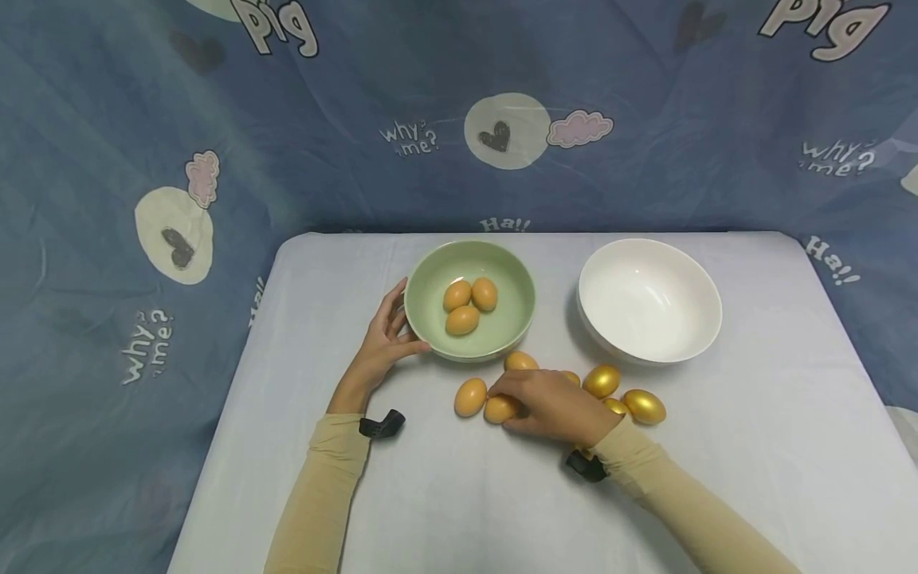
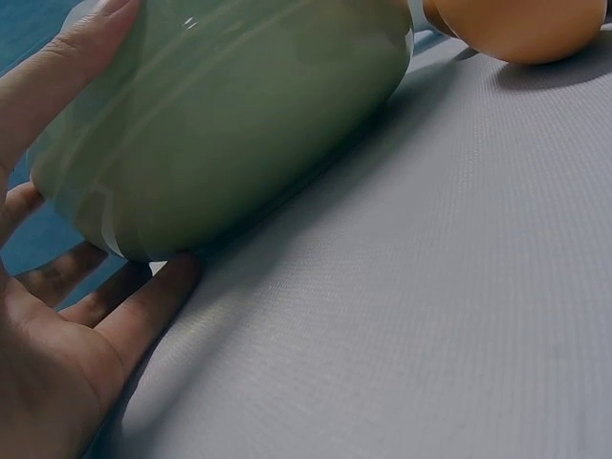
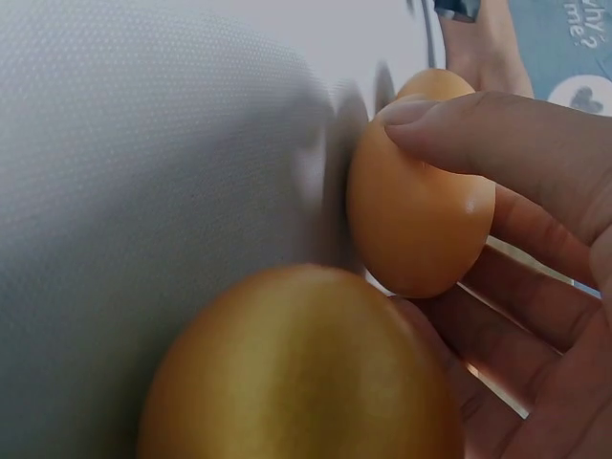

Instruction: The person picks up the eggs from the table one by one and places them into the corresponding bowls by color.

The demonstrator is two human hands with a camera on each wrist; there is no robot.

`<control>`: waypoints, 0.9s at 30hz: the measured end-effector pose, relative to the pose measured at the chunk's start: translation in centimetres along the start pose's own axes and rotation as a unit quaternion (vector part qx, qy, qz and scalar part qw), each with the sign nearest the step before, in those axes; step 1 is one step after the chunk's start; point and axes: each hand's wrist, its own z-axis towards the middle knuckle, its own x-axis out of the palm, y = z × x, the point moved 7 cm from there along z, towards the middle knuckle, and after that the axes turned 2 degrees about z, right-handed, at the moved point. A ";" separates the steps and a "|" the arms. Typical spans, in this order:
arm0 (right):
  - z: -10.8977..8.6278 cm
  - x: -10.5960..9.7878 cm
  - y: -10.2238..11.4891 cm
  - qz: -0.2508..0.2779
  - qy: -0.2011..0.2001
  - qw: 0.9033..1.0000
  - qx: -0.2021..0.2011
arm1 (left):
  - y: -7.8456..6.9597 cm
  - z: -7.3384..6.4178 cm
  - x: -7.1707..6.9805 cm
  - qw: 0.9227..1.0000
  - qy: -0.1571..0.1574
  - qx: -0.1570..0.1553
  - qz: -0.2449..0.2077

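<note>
My left hand (image 1: 383, 339) holds the green bowl (image 1: 516, 319) at its left side, the thumb near the front rim and the fingers around the wall. Three brown eggs (image 1: 462, 320) lie inside that bowl. In the middle of the table my right hand (image 1: 555, 405) grips a brown egg (image 3: 421, 210) between thumb and fingers, low over the cloth. Just left of it lies another brown egg (image 1: 470, 397), with one more (image 1: 520, 361) behind the hand. Golden eggs (image 1: 645, 406) lie to the right by the wrist, partly hidden; one golden egg (image 3: 306, 373) looms close in the right wrist view.
A white bowl (image 1: 649, 299) with nothing in it stands at the back right, behind the golden eggs. White cloth covers the table (image 1: 459, 502). A blue printed curtain (image 1: 344, 183) hangs along the back and sides.
</note>
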 end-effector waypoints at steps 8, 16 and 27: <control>0.0 0.0 0.1 0.002 0.002 1.000 0.002 | 0.0 0.1 0.0 1.000 0.002 0.002 -0.005; 0.1 0.0 0.0 0.003 0.001 1.000 0.002 | 0.1 0.0 0.0 1.000 0.000 -0.002 -0.005; 0.1 -0.7 -0.7 0.020 0.005 1.000 0.024 | -0.1 0.0 0.1 1.000 -0.001 -0.005 0.001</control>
